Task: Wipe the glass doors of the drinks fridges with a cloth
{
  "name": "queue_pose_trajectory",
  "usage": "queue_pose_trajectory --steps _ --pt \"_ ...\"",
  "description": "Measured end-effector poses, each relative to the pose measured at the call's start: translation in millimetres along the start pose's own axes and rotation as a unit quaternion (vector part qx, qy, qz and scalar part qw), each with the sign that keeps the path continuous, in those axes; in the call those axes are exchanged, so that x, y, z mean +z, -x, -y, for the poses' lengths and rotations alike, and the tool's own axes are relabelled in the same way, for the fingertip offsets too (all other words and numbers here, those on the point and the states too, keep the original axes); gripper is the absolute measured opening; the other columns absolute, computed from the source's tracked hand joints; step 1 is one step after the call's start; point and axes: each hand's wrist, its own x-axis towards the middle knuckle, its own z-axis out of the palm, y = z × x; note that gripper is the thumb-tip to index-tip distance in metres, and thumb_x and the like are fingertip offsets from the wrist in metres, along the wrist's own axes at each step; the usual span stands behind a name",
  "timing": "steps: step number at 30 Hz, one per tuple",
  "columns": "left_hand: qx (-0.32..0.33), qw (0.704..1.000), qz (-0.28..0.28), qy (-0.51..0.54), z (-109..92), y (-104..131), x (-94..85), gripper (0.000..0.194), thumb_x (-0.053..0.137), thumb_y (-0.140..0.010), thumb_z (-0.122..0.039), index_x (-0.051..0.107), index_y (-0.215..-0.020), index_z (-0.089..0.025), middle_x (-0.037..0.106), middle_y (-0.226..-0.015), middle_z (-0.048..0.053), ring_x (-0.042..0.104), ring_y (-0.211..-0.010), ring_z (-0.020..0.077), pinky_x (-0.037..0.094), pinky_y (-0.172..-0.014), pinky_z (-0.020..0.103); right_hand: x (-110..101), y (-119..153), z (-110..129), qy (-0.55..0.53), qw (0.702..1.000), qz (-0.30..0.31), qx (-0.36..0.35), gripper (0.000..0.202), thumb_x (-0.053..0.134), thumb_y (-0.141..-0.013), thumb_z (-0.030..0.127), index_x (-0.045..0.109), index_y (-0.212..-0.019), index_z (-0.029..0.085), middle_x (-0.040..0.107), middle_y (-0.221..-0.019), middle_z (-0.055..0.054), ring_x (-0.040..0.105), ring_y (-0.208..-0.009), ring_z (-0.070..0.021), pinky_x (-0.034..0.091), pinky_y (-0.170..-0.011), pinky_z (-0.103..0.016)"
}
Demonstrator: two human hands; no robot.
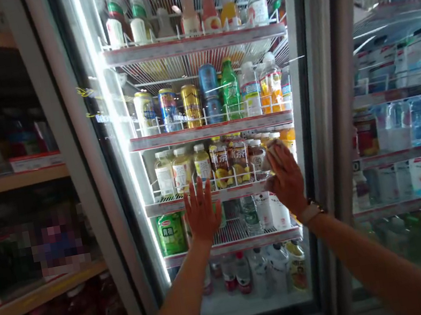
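A glass door (234, 289) of a lit drinks fridge stands closed in front of me, with faint reflections on it. My left hand (203, 214) lies against the glass, fingers spread and nothing in it. Under the fingers of my right hand (288, 179) is a crumpled greyish-beige cloth (271, 156), pressed to the glass near the door's right side. Behind the pane, iced tea bottles (239, 159) stand between the two hands. A green box (171, 234) shows below and left of my left hand.
Wire shelves (210, 133) inside hold several bottles and cans. A metal door frame (341, 102) runs up on the right, with another drinks fridge beyond it. At left, wooden shelves (11, 183) carry more bottles in dim light.
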Motion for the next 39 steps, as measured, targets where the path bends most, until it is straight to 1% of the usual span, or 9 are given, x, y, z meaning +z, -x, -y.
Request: queue_pose_trajectory --steps 4,10,15,19,22,27,33,36,39 --pt "-0.001 1.0 0.0 0.004 -1.3 0.0 0.3 0.069 0.048 -0.094 -0.035 0.018 -0.154 -0.019 0.024 -0.159 0.009 0.011 -0.15 0.025 0.012 -0.123 0.047 15.5 58.6 52.1 -0.039 0.997 0.059 -0.015 0.062 0.037 -0.095 0.008 0.028 -0.153 0.027 0.041 -0.154 -0.005 0.028 -0.147 -0.025 0.04 -0.116 -0.053" --pt "-0.002 1.0 0.002 0.016 1.0 1.9 0.7 0.069 0.05 -0.094 -0.034 0.019 -0.154 -0.02 0.024 -0.159 0.009 0.011 -0.15 0.0241 0.01 -0.123 0.046 14.2 126.8 89.0 -0.071 0.95 0.197 -0.232 0.043 0.045 -0.097 0.013 0.053 -0.137 0.024 0.062 -0.135 -0.002 0.051 -0.132 -0.0149 0.045 -0.113 -0.035" --pt "-0.002 0.999 0.003 0.04 2.3 1.5 0.7 0.069 0.051 -0.094 -0.033 0.019 -0.154 -0.021 0.024 -0.159 0.008 0.012 -0.15 0.0249 0.012 -0.123 0.047 -5.9 73.7 28.6 -0.024 0.948 0.198 -0.25 0.044 0.047 -0.096 0.012 0.052 -0.138 0.025 0.059 -0.138 0.0 0.041 -0.139 -0.0142 0.035 -0.119 -0.037" --pt "-0.005 0.999 -0.002 0.052 2.1 2.1 2.7 0.07 0.052 -0.093 -0.034 0.019 -0.154 -0.023 0.023 -0.16 0.008 0.012 -0.15 0.0255 0.012 -0.123 0.047 -23.2 13.5 -36.8 0.032 0.994 0.075 -0.069 0.056 0.045 -0.094 0.011 0.04 -0.147 0.028 0.046 -0.151 -0.004 0.029 -0.146 -0.0226 0.03 -0.12 -0.053" --pt "-0.016 0.998 -0.003 0.066 1.3 2.5 4.0 0.07 0.051 -0.093 -0.035 0.019 -0.154 -0.025 0.022 -0.16 0.006 0.013 -0.15 0.0261 0.011 -0.123 0.048 -26.2 4.1 -54.9 0.031 0.999 -0.021 0.027 0.061 0.035 -0.092 0.008 0.037 -0.149 0.027 0.038 -0.155 -0.005 0.029 -0.146 -0.0265 0.031 -0.117 -0.06" --pt "-0.021 0.998 0.005 0.063 -0.1 2.1 3.5 0.07 0.051 -0.093 -0.035 0.019 -0.154 -0.026 0.022 -0.16 0.005 0.013 -0.15 0.0258 0.011 -0.124 0.048 -14.6 70.3 -9.3 -0.013 0.999 0.025 0.021 0.061 0.033 -0.093 0.006 0.037 -0.149 0.03 0.043 -0.152 -0.004 0.031 -0.146 -0.0259 0.034 -0.116 -0.06" --pt "-0.009 0.999 -0.01 0.04 0.0 2.7 2.3 0.07 0.05 -0.093 -0.034 0.019 -0.154 -0.022 0.024 -0.159 0.006 0.013 -0.15 0.0241 0.012 -0.124 0.046 -9.2 151.8 42.3 -0.029 0.975 0.175 -0.134 0.047 0.041 -0.095 0.008 0.056 -0.135 0.027 0.062 -0.135 -0.002 0.043 -0.138 -0.0204 0.04 -0.116 -0.045" --pt "-0.006 0.999 -0.004 0.036 0.1 4.0 3.4 0.07 0.05 -0.093 -0.035 0.02 -0.154 -0.021 0.025 -0.159 0.007 0.013 -0.15 0.0248 0.012 -0.123 0.047 -0.2 131.8 48.6 -0.046 0.958 0.199 -0.2 0.041 0.042 -0.097 0.01 0.06 -0.129 0.027 0.066 -0.13 0.001 0.047 -0.135 -0.0166 0.038 -0.117 -0.04" --pt "-0.006 0.999 -0.003 0.039 -1.4 4.6 3.1 0.068 0.049 -0.093 -0.035 0.022 -0.154 -0.019 0.027 -0.158 0.008 0.011 -0.15 0.024 0.012 -0.123 0.046 18.8 67.5 56.0 -0.072 0.958 0.175 -0.217 0.037 0.046 -0.098 0.014 0.06 -0.129 0.028 0.064 -0.133 0.001 0.042 -0.139 -0.0156 0.034 -0.119 -0.041"
